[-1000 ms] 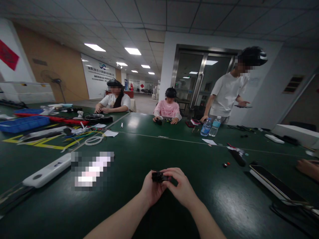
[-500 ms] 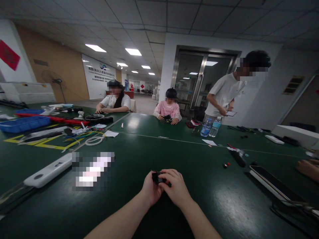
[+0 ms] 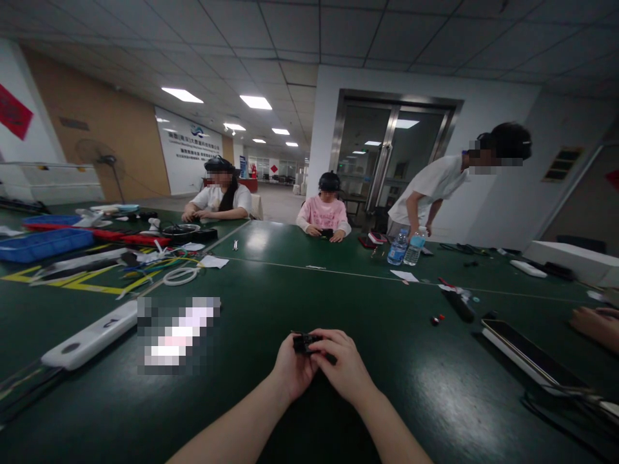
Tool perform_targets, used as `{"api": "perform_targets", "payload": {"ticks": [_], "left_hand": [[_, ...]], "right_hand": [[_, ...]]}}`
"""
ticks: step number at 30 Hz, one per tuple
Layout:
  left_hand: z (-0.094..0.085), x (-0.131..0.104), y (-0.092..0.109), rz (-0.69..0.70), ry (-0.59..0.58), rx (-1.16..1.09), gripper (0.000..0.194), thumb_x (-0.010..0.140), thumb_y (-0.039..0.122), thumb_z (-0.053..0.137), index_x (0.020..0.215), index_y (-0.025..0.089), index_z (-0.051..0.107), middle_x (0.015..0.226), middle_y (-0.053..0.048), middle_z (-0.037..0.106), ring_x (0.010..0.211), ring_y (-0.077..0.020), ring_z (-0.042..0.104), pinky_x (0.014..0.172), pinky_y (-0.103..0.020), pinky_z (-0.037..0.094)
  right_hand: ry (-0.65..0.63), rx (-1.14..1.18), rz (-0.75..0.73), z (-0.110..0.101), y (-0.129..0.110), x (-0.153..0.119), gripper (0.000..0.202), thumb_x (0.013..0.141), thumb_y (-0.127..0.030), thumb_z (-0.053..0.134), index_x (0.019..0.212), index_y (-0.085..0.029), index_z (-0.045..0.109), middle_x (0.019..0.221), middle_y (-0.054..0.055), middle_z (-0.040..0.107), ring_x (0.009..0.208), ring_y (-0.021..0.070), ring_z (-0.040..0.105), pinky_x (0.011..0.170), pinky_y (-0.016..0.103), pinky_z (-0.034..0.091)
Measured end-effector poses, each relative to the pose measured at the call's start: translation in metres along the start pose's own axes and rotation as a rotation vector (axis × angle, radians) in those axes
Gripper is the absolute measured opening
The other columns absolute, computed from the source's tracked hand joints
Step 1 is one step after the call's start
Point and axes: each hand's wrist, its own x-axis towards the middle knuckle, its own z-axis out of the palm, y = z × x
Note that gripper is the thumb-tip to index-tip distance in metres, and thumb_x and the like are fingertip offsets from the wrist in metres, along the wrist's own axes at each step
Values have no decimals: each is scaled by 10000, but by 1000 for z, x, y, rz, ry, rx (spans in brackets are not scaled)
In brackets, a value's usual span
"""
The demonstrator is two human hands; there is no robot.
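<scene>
Black part (image 3: pixel 302 343) in 2 hands (image 3: pixel 344 364), tabletop seam (image 3: pixel 358 274) well ahead

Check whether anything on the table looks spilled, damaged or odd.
No spill or damage shows. The loose wires look untidy, strewn beside the coiled white cable. The black part between the left hand and right hand is too small to judge.

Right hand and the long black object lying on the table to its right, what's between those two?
In the head view, small red and black bits lie between the right hand and the long black object, nearer the latter.
</scene>
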Motion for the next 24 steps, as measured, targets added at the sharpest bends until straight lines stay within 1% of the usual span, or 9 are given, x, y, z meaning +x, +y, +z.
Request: {"api": "perform_targets", "payload": {"ticks": [6, 13, 18, 22, 24], "left_hand": [[4, -4, 0, -13, 33, 34, 222, 835, 247, 369, 869, 84, 516, 665, -107, 621, 599, -182, 633, 478, -202, 494], [7, -5, 0, -1, 61, 53, 214, 833, 238, 366, 845, 91, 520, 662, -99, 616, 570, -175, 629, 448, -199, 492], [8, -8, 0, -17, 63, 59, 233, 838, 248, 359, 845, 86, 527, 728, -112, 621, 587, -171, 629, 474, -214, 513], [7, -6, 0, -23, 65, 62, 242, 845, 259, 355, 846, 86, 523, 723, -109, 617, 595, -168, 627, 510, -229, 528], [5, -5, 0, -21, 57, 63, 253, 845, 268, 356, 835, 80, 525, 700, -113, 615, 595, -171, 627, 503, -226, 523]], "right_hand": [[7, 37, 39, -1, -4, 0, 376, 705, -126, 588, 1021, -330, 587, 1087, -9, 607, 1076, 223, 500, 942, 441, 359], [0, 19, 61, 0, -2, -2, 405, 692, -132, 587, 1056, -308, 569, 1112, -10, 588, 1088, 202, 492, 956, 388, 362], [-6, 15, 82, 2, 0, -2, 409, 701, -135, 575, 1068, -314, 556, 1129, -13, 576, 1096, 203, 485, 959, 388, 362], [-20, 26, 102, 0, -2, -2, 401, 717, -147, 561, 1077, -323, 547, 1136, -15, 567, 1089, 211, 487, 943, 402, 378], [-25, 34, 107, -1, -3, -3, 393, 723, -154, 557, 1078, -325, 546, 1137, -12, 565, 1078, 218, 493, 929, 410, 388]]}}
